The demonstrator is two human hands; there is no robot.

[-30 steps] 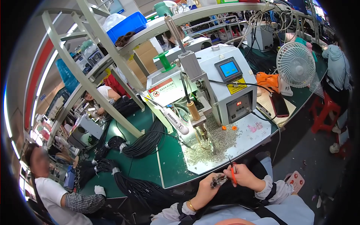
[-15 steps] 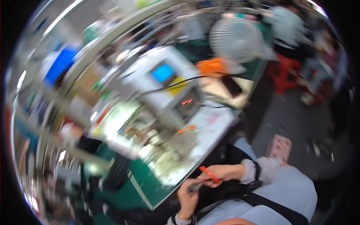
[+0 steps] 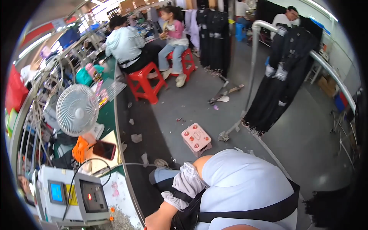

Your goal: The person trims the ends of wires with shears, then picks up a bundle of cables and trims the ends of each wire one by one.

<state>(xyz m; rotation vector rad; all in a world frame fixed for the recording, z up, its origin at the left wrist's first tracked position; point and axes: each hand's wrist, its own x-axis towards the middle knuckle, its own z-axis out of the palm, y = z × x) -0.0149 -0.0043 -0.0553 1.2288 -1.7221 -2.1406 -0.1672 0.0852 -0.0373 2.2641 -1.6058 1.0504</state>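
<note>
At the lower edge my right hand [image 3: 159,220] shows only in part, its fingers mostly cut off by the frame. It looks closed, and a sliver of a red handle shows beside it; the rest of that tool is out of sight. A gathered light grey sleeve cover [image 3: 189,179] with a black band wraps the forearm. Nearest the hand is the edge of the white worktop [image 3: 122,195], which carries a heap of small grey pieces [image 3: 122,221] and orange knobs. My left hand is outside the picture.
A grey machine [image 3: 73,195] with a blue screen stands left, near a phone [image 3: 104,150] and a white fan [image 3: 78,110]. A pink box [image 3: 196,137] sits on the floor. Two people sit on red stools [image 3: 147,82]. Black garments [image 3: 285,73] hang from a metal rail at right.
The view has swung right, bringing the floor, stools and garment rail into sight. The machine has shifted to the lower left. My left hand, seen holding a small dark piece, has left the picture.
</note>
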